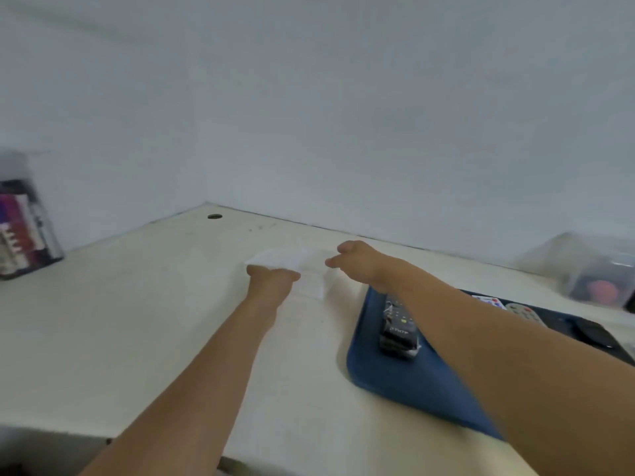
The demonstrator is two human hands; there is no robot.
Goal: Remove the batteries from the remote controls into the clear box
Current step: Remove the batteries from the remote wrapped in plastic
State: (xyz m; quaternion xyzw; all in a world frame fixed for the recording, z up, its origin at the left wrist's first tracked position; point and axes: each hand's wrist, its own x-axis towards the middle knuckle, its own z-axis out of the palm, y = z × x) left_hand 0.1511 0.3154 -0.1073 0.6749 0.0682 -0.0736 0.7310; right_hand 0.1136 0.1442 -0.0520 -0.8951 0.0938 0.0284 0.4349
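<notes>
The clear box (pixel 292 261) stands blurred on the white table near the back wall. My left hand (pixel 271 280) is closed on its near left edge. My right hand (pixel 357 262) pinches its right edge between curled fingers and thumb. To the right lies a blue tray (pixel 395 383) with a black remote (pixel 398 331) at its left end. Further back on the tray are a grey remote (pixel 525 312), a small white remote with coloured buttons (pixel 488 300) and another black remote (pixel 594 333). My right forearm covers part of the tray. No batteries can be made out.
A clear container (pixel 598 269) with something orange inside sits at the far right by the wall. A clear bin of colourful items (pixel 20 228) stands at the far left. A cable hole (pixel 214 216) is in the table's back corner.
</notes>
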